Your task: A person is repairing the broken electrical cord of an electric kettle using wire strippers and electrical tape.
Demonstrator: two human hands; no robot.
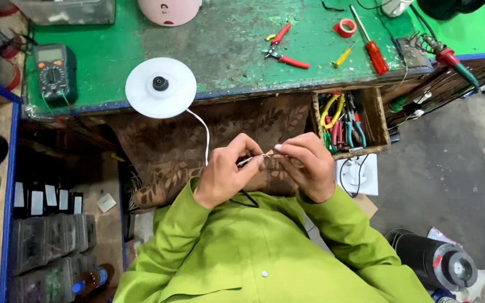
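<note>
hands (270, 165), thin white cable (203, 134), bared end

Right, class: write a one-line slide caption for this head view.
Both hands, left hand and right hand, pinch the white cable's bare end below a green workbench.

Repair workshop: worn green bench (225, 50), multimeter (55, 72), pliers (285, 54), screwdrivers (370, 46), soldering iron (450, 59).
</note>
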